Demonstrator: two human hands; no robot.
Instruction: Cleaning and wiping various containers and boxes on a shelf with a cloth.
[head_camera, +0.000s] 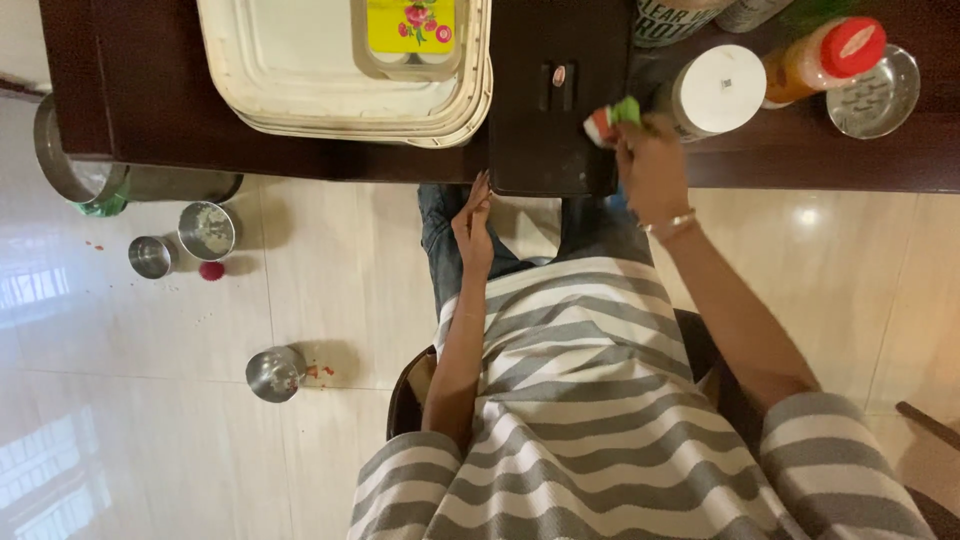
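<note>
At the edge of a dark wooden table (300, 150), seen from above, over a grey-and-white striped shirt (590, 400) and a pale tiled floor (200, 450)

Right hand (650, 165) up at the table, fingers clenched on a small green-and-red object (612, 118), too blurred to name more closely; object held just over the right edge of a black cutting board (550, 100), beside a white-lidded jar (718, 90)

Left hand (474, 225) released, fingers straight, grasping nothing, just below the board's near edge and over the lap

On the table: stacked cream trays (300, 70) with a small yellow-lidded box (410, 30) lying inside the top one; an orange-filled bottle with a red cap (825, 58) lying next to the jar; a shallow steel dish (880, 92) at far right, contents unclear

On the floor, left: a large steel pot (75, 165) partly under the table, two steel cups (150, 257) (207, 230) side by side, one holding pale residue, a red scrap (211, 270) touching them, and a third steel cup (273, 373) well apart, red bits just beside it
</note>
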